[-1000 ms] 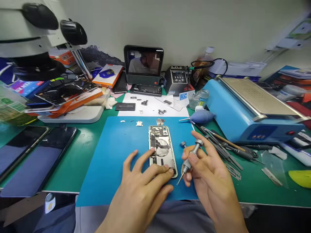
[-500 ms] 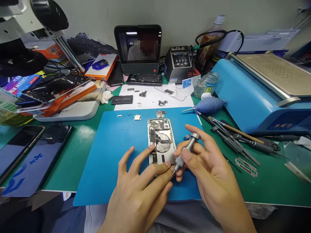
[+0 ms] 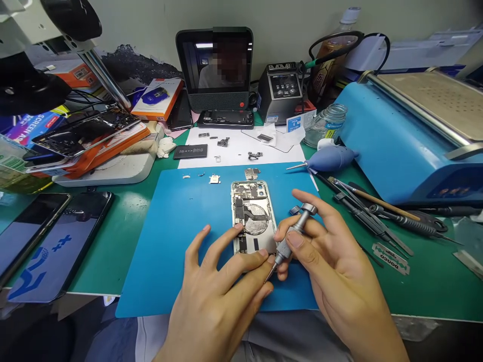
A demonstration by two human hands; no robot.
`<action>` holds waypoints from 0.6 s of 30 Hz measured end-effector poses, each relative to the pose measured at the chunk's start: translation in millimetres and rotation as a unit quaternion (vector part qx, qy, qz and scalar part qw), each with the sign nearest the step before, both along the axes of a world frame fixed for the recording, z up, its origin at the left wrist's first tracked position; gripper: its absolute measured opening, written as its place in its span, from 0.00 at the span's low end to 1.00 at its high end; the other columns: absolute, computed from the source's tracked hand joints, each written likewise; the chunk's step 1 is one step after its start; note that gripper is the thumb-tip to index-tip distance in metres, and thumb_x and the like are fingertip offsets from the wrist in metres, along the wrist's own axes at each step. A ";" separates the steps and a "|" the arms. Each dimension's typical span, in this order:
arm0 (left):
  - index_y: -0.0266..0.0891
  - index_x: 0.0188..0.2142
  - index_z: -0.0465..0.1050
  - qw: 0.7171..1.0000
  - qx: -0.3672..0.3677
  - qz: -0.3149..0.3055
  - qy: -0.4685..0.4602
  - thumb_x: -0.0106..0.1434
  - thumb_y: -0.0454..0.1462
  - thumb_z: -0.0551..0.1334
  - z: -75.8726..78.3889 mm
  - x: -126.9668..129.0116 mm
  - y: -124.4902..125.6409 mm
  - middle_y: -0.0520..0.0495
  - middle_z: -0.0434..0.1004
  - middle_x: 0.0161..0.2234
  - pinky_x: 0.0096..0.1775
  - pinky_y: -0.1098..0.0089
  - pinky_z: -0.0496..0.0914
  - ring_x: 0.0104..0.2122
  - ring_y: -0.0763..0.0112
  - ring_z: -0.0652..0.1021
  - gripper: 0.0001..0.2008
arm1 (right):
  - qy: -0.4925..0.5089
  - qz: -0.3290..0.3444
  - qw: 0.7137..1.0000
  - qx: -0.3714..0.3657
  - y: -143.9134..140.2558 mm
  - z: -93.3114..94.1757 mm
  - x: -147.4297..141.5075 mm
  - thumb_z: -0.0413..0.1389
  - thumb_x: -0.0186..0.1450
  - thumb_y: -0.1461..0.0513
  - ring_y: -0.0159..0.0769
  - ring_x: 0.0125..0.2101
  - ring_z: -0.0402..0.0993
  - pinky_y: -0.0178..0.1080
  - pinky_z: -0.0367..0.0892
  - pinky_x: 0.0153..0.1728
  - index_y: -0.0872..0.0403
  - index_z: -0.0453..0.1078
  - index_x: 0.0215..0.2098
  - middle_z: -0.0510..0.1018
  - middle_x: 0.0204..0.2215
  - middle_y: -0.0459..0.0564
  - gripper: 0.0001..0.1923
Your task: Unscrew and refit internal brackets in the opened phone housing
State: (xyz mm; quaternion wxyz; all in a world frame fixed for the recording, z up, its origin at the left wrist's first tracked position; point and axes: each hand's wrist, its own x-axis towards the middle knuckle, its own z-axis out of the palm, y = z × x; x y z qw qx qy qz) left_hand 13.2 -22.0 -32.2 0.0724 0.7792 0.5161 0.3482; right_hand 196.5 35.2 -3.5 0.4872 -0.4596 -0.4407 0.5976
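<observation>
An opened phone (image 3: 247,241) lies on a blue mat (image 3: 169,241), its inner parts and a round silver disc bared. My left hand (image 3: 217,291) steadies the phone: one fingertip presses its left edge, while the index finger and thumb close over the lower end, which they hide. My right hand (image 3: 332,266) grips a grey metal screwdriver (image 3: 292,241) between thumb and fingers. The tool tilts down to the left, its tip at my left index finger and thumb. What the tip touches is hidden. A metal plate (image 3: 252,173) lies beyond the phone, and a SIM tray reader (image 3: 215,179) farther left.
White paper (image 3: 226,161) behind the mat bears a battery (image 3: 190,152) and small parts. On the right lie a blue air blower (image 3: 332,158), tweezers (image 3: 364,221) and a razor blade (image 3: 391,258), by a blue machine (image 3: 392,151). Two phones (image 3: 56,246) lie left.
The view has shifted slightly. Both hands, the screwdriver and the phone keep nearly the same positions relative to each other.
</observation>
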 end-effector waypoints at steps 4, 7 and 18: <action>0.53 0.55 0.82 1.000 -0.002 0.000 0.000 0.81 0.30 0.61 0.2 0.6 0.0 0.61 0.90 0.51 0.76 0.52 0.48 0.70 0.61 0.74 0.16 | 0.002 0.004 1.000 0.004 1.7 -1.5 -0.9 0.67 0.75 0.50 0.31 0.27 0.79 0.32 0.80 0.28 0.41 0.67 0.70 0.80 0.38 0.44 0.29; 0.53 0.55 0.82 1.000 -0.001 0.002 -0.002 0.81 0.31 0.61 0.2 1.3 0.0 0.60 0.90 0.51 0.76 0.52 0.48 0.71 0.62 0.74 0.15 | 0.000 0.004 1.000 -0.001 1.9 -1.5 -0.6 0.67 0.75 0.50 0.31 0.27 0.79 0.32 0.79 0.27 0.41 0.67 0.70 0.80 0.38 0.45 0.29; 0.53 0.57 0.82 1.000 0.005 0.000 -0.009 0.83 0.35 0.61 -0.4 1.9 0.4 0.62 0.90 0.52 0.77 0.53 0.47 0.70 0.61 0.74 0.13 | 0.016 0.003 1.000 -0.006 -1.5 -1.0 3.0 0.66 0.75 0.51 0.33 0.29 0.78 0.34 0.79 0.27 0.39 0.67 0.70 0.79 0.39 0.46 0.28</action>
